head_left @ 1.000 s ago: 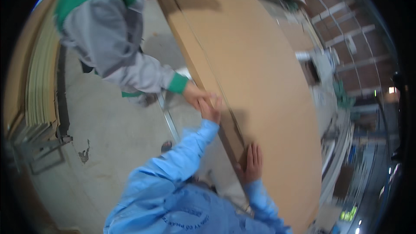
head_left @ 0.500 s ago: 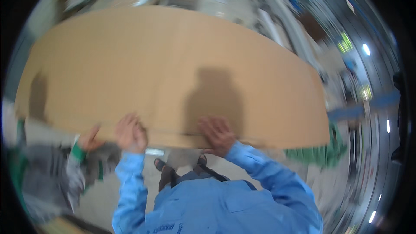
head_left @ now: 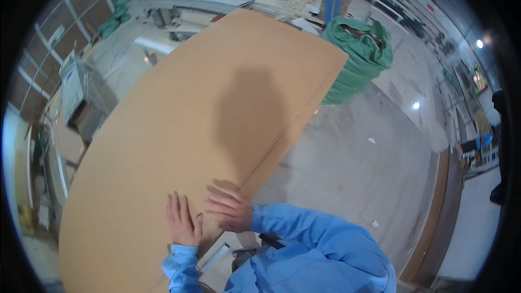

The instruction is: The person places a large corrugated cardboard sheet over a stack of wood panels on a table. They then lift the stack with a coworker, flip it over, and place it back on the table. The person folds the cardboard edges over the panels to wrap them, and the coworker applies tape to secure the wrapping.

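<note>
A large flat brown sheet (head_left: pixel 157 125), which looks like cardboard, stretches in front of me. A crease runs along its right edge, and a dark shadow falls across it. My left hand (head_left: pixel 183 222) lies on its surface with fingers apart. Close to its right, my right hand (head_left: pixel 230 210) rests on the creased edge, fingers stretched over the sheet. Neither hand grips anything that I can see. The sheet's lower left part runs out of view.
A stuffed green sack (head_left: pixel 361 54) stands by the sheet's far right corner. Beyond lies a cluttered workbench (head_left: pixel 211 0). A box-like grey object (head_left: pixel 81 92) stands at the left. Paper scraps (head_left: pixel 372 140) lie on the grey floor (head_left: pixel 347 157).
My view has turned, and the sheet now runs diagonally. My hands have come closer together near its edge. Another person's hand and sleeve at the left are out of view.
</note>
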Tool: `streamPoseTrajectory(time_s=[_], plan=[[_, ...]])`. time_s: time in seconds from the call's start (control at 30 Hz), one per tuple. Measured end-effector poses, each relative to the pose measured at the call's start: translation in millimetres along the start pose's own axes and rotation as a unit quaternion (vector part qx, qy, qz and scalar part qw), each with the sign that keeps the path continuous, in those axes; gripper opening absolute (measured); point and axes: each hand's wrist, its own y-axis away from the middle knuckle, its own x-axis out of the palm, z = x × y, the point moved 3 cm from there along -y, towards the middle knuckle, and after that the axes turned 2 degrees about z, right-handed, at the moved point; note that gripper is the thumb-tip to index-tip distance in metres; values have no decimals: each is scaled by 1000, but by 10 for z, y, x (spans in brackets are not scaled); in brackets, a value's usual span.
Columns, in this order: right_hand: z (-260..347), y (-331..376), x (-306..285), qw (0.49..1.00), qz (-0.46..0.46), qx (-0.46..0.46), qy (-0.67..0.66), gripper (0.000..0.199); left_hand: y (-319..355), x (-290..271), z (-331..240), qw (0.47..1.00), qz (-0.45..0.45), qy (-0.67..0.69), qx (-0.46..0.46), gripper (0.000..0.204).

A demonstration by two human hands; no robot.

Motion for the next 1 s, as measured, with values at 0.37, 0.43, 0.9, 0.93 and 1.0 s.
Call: streamPoseTrajectory(time_s=[0.37, 0.43, 0.9, 0.93, 1.0], plan=[[-2016, 594, -367, 924, -203, 295, 134, 67, -1759, 579, -1610, 961, 94, 52, 256, 100], [-1997, 665, -427, 900, -250, 346, 87, 70, -2054, 749, -1942, 968, 58, 32, 241, 103], [-5200, 1067, -1435, 683, -433, 532, -252, 86, -3882, 1450, -3922, 992, 38, -33, 117, 100], [-5323, 1059, -1547, 678, -445, 516, -275, 86, -4008, 1473, -4075, 992, 19, -34, 117, 100], [-5478, 1090, -1704, 697, -430, 521, -240, 85, -4203, 1543, -4314, 995, 26, -47, 79, 100]])
